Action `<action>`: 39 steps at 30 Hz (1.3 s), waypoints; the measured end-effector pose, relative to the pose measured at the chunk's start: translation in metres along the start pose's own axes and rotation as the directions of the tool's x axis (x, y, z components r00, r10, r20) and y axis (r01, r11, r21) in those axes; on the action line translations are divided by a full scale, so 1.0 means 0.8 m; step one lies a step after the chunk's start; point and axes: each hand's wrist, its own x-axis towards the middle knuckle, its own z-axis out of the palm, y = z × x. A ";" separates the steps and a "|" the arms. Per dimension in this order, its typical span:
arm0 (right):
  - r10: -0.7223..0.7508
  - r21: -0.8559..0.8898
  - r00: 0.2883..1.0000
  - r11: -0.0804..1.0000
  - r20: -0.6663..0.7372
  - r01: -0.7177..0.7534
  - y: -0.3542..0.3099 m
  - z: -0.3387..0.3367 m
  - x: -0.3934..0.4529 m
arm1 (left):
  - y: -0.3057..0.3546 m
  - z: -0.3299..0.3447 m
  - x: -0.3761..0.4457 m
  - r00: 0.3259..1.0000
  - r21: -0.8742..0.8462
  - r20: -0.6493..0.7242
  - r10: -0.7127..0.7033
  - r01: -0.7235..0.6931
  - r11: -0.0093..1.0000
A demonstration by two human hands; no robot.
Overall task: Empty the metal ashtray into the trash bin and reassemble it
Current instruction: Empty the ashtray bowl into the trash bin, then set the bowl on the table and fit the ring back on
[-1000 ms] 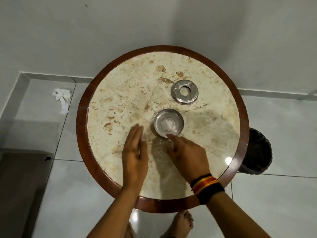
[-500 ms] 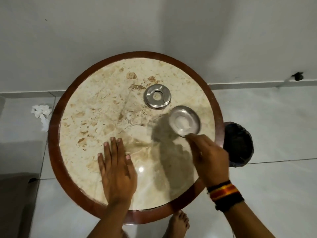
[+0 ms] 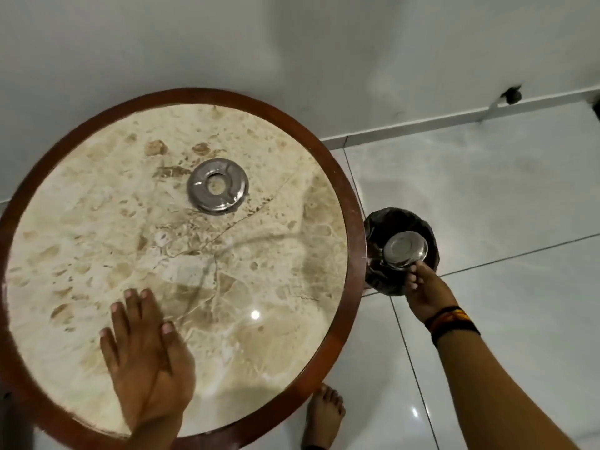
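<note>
My right hand (image 3: 425, 292) grips the metal ashtray bowl (image 3: 404, 250) by its near rim and holds it over the dark-lined trash bin (image 3: 378, 274), which stands on the floor just right of the table. The bowl shows its underside, so it is tipped over the bin's mouth. The ashtray's ring-shaped metal lid (image 3: 218, 190) lies flat on the round marble table (image 3: 181, 254), towards the back. My left hand (image 3: 147, 362) rests flat on the tabletop near the front edge, fingers spread, holding nothing.
The table has a raised dark wooden rim (image 3: 352, 241) next to the bin. A white wall runs behind the table. The floor is glossy pale tile. A bare foot (image 3: 324, 414) stands by the table's front right edge.
My right hand has carried the bowl off the table to the right, over the bin, and turned it over. The view has shifted right. My left hand stays flat on the table.
</note>
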 end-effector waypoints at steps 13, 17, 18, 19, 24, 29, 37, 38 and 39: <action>0.046 0.004 0.991 0.999 -0.124 -0.046 0.032 -0.002 0.011 | 0.004 -0.002 0.000 1.000 -0.010 -0.003 0.010 -0.010 1.000; -0.402 -0.307 0.915 0.875 -0.028 0.375 0.006 0.034 -0.043 | 0.001 0.004 -0.002 1.000 -0.016 -0.012 0.015 -0.015 1.000; -0.515 -0.425 0.854 0.760 0.066 0.491 0.002 0.052 -0.069 | -0.002 0.004 -0.002 1.000 -0.008 -0.017 0.009 -0.010 1.000; -0.610 -0.532 0.774 0.603 0.173 0.594 -0.002 0.068 -0.096 | -0.002 0.006 -0.001 1.000 0.004 -0.017 0.006 -0.006 1.000; -0.505 -0.520 0.390 -0.143 0.770 0.842 0.053 0.165 -0.207 | -0.010 0.005 0.000 1.000 0.038 -0.009 0.019 -0.019 0.999; -0.154 -0.286 0.243 -0.411 0.958 0.866 0.154 0.227 -0.219 | -0.015 0.008 -0.002 0.999 0.022 -0.031 0.035 -0.034 0.999; 0.046 -0.263 0.342 -0.543 0.939 0.797 0.184 0.237 -0.202 | -0.018 0.006 -0.001 0.999 0.047 -0.001 0.049 -0.049 0.998; 0.085 -0.249 0.355 -0.564 0.931 0.787 0.181 0.239 -0.205 | -0.019 0.005 0.000 0.999 0.043 0.002 0.048 -0.048 0.998; 0.112 -0.235 0.364 -0.585 0.924 0.776 0.175 0.241 -0.209 | -0.019 0.005 -0.001 0.999 0.036 0.005 0.048 -0.048 0.998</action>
